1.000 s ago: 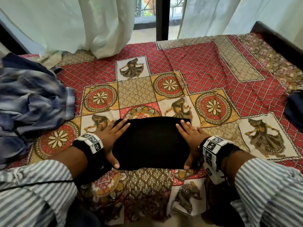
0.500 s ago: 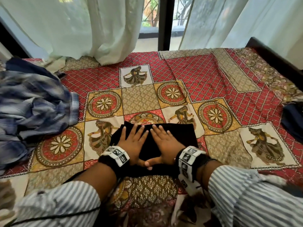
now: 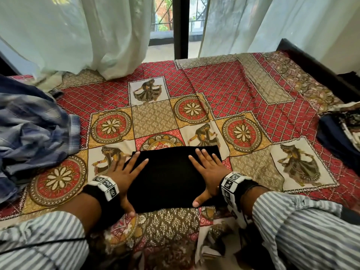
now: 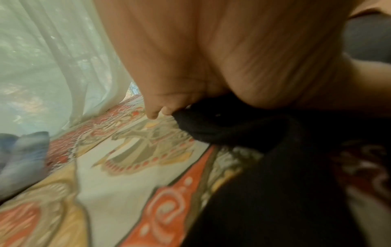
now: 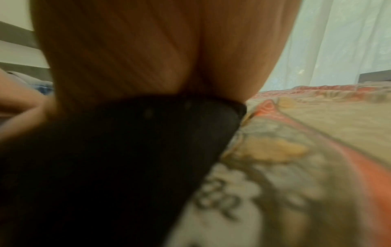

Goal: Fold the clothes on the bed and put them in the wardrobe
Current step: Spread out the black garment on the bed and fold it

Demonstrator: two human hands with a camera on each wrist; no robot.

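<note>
A black garment [image 3: 169,178] lies folded into a flat rectangle on the patterned bedspread [image 3: 243,98], near the front edge. My left hand [image 3: 124,172] lies flat with spread fingers on its left edge. My right hand [image 3: 208,170] presses flat on its right side, thumb along the near edge. Both wrist views are blurred. In them the black cloth [image 4: 275,167] [image 5: 116,167] sits under each palm [image 4: 211,50] [image 5: 148,50]. A rumpled blue plaid shirt [image 3: 33,133] lies in a heap at the left.
Dark navy and printed clothes [image 3: 342,137] lie at the right edge of the bed. White curtains [image 3: 87,32] hang along the far side before a window. A dark bed frame [image 3: 319,69] runs along the far right. Open bedspread stretches beyond the black garment.
My hands, side by side at the middle of the black garment half a second ago, have slid apart to its left and right edges. The view has tilted up a little.
</note>
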